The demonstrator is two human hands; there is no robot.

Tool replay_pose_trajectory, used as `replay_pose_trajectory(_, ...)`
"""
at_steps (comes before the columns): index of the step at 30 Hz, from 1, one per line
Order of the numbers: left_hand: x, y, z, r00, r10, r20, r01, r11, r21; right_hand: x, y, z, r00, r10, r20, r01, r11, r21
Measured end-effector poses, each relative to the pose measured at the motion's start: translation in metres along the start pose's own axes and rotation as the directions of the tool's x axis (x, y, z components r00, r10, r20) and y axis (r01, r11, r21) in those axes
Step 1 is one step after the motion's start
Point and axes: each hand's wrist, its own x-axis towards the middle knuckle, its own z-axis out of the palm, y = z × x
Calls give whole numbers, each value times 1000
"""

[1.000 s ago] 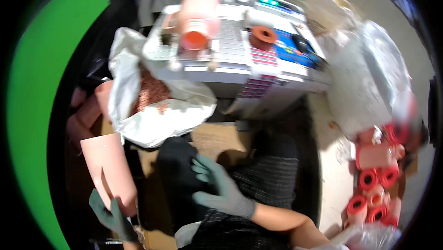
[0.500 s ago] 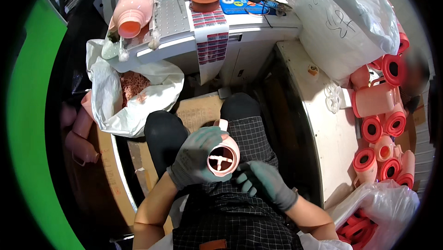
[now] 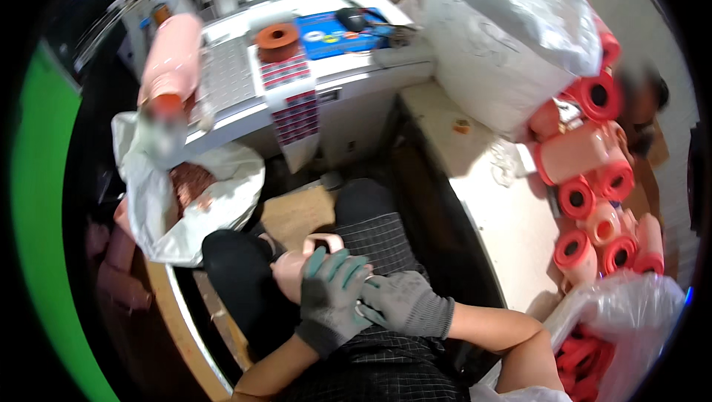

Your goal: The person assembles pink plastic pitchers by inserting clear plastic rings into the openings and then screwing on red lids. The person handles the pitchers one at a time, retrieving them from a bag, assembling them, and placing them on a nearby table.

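Observation:
A pale pink plastic jug (image 3: 289,274) lies on its side over my lap, its looped handle (image 3: 323,241) toward my knees. My left hand (image 3: 334,298), in a grey-green glove, is wrapped over the jug and holds it. From the right, my gloved right hand (image 3: 404,302) meets the left at the jug's mouth end, its fingers bent and closed. A small whitish bit shows between the two hands. The mouth itself and whatever the right fingertips grip are hidden.
Ahead is a white machine table (image 3: 371,68) with a large pink bottle (image 3: 174,53) and an orange-brown tape roll (image 3: 277,40). A white sack (image 3: 237,216) stands left. On the right are a bench (image 3: 486,202), a big white bag (image 3: 504,46) and several pink jugs (image 3: 582,153). A person sits beyond.
The jug has tipped onto its side, so its mouth no longer faces me. My right hand has moved in against the left at the mouth. The view has shifted.

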Motion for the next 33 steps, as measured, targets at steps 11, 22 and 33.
replay_pose_trajectory(11, -69, -22, -42, 974, -186, -127, 176, 981, -86, 102, -48, -15, 508, -316, -801, 513, 858, -12)
replay_pose_trajectory(22, -39, -20, -34, 898, -253, -360, 133, 936, -326, 104, 54, 34, 625, 92, -775, 284, 898, 335)
replay_pose_trajectory(33, -21, -42, -36, 947, -315, -55, 269, 877, -399, -109, 270, -48, -164, 601, -782, -684, 502, 529)
